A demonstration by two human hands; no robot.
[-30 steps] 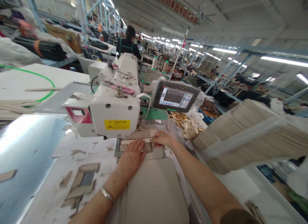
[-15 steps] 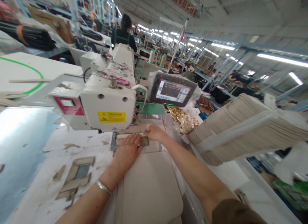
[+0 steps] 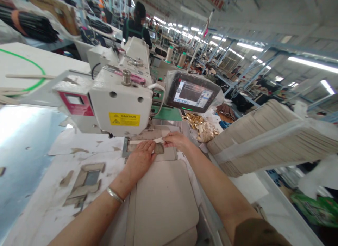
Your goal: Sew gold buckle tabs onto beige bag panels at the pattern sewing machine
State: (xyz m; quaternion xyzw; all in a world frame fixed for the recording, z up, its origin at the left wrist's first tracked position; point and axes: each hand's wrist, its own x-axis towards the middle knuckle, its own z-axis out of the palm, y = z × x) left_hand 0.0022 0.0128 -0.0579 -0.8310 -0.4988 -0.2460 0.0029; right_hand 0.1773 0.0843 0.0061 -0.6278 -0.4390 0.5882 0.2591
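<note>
A metal frame point(image 3: 125, 147) lies under the sewing machine head point(image 3: 118, 114), over beige material. Across its left and middle part rests my left hand point(image 3: 141, 156), palm down with fingers stretched forward. My right hand point(image 3: 175, 140), at the frame's right end, pinches the tip of a narrow pale strip point(image 3: 159, 140), which is slightly raised there and runs left along the frame's far side. Nearer to me, large beige panels point(image 3: 166, 200) with rounded corners lie stacked below the frame, between my forearms.
A control screen point(image 3: 192, 92) stands behind my right hand, with gold metal pieces point(image 3: 204, 129) below it. A tall bundle of beige pieces point(image 3: 264, 136) leans at right. At left lies a taped template point(image 3: 92, 178). A person point(image 3: 136, 25) is farther back.
My right hand has drawn slightly back toward me and lifted the strip's right end, which now shows between my hands. My left hand stays on the frame. The view has shifted a little.
</note>
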